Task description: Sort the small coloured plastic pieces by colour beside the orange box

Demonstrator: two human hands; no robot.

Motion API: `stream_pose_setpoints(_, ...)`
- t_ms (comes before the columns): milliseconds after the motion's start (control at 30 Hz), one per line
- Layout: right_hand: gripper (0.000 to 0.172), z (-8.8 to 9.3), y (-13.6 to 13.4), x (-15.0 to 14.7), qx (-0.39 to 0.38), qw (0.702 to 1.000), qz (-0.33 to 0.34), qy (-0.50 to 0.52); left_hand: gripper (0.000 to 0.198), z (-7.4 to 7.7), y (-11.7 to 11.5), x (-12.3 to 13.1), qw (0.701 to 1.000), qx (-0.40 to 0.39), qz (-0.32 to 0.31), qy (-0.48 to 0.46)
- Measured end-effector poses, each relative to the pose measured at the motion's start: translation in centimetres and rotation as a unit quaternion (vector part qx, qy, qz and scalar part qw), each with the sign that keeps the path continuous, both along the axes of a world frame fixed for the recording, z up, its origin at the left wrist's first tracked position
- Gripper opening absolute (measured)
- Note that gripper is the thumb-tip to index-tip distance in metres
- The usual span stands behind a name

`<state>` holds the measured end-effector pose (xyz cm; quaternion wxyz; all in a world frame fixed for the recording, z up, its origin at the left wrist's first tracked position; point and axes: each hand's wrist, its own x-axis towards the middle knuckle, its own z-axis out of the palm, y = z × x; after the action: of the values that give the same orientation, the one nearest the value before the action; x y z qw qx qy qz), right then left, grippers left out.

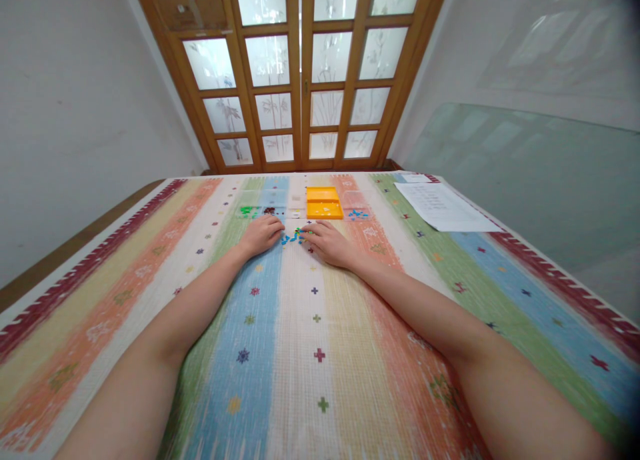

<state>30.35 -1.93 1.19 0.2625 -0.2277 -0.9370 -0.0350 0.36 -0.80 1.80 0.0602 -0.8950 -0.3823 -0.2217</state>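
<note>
A small loose pile of blue, green and yellow pieces (292,238) lies on the striped tablecloth between my two hands; their exact kind is too small to tell. My left hand (263,235) rests palm down just left of the pile, its fingers loosely bent and slightly apart, with nothing visible in them. From the right, my right hand (327,243) reaches to the pile. Its fingers are stretched and a little spread, the tips touching or right beside the yellow and green pieces. The undersides of both hands are hidden.
Beyond my hands, clear trays hold green pieces (248,211), dark brown pieces (269,211) and blue pieces (358,214). An open orange case (324,195) with small pale bits stands between them. Paper sheets (440,207) lie at the right on the tablecloth (300,380).
</note>
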Motion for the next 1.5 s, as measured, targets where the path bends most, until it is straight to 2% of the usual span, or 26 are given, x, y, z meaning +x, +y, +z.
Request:
stream_pose_setpoints(200, 0.032, -0.2, 2.3, 2.4, -0.040, 0.987, -0.128, 0.091, 0.027, 0.3, 0.0, -0.4, 1.000, -0.001, 0.012, 0.000)
stream_pose_setpoints(333, 0.029, -0.3, 3.0, 3.2, -0.032, 0.980, -0.161, 0.113, 0.026, 0.3, -0.1, -0.3, 1.000, -0.004, 0.009, -0.003)
stream_pose_setpoints(600, 0.023, 0.0, 1.8, 2.2, -0.015, 0.987, -0.134, 0.087, 0.027, 0.4, -0.4, 0.3, 1.000, 0.018, -0.009, 0.009)
stream_pose_setpoints(800, 0.022, 0.1, 1.4, 1.8, -0.003, 0.988, -0.133, 0.076, 0.045, 0.7, -1.0, 1.3, 0.999, 0.049, -0.005, 0.008)
stream_pose_setpoints(867, 0.027, -0.1, 1.4, 1.6, -0.013, 0.991, -0.121, 0.060, 0.046, 0.6, -1.1, 1.5, 0.999, 0.051, -0.007, 0.006)
stream_pose_setpoints(967, 0.033, -0.4, 1.4, 1.2, -0.031, 0.994, -0.104, 0.028, 0.045, 0.6, -1.2, 1.8, 0.999, 0.050, -0.014, 0.004)
stream_pose_setpoints(1267, 0.018, -0.8, 1.8, 1.1, -0.036, 0.995, -0.090, 0.030, 0.037, 0.5, -1.2, 2.0, 0.998, 0.052, -0.023, 0.017)
stream_pose_setpoints(1500, 0.021, -0.8, 1.7, 0.9, -0.051, 0.994, -0.096, 0.024, 0.035, 0.3, -1.1, 2.0, 0.998, 0.056, -0.028, 0.018)
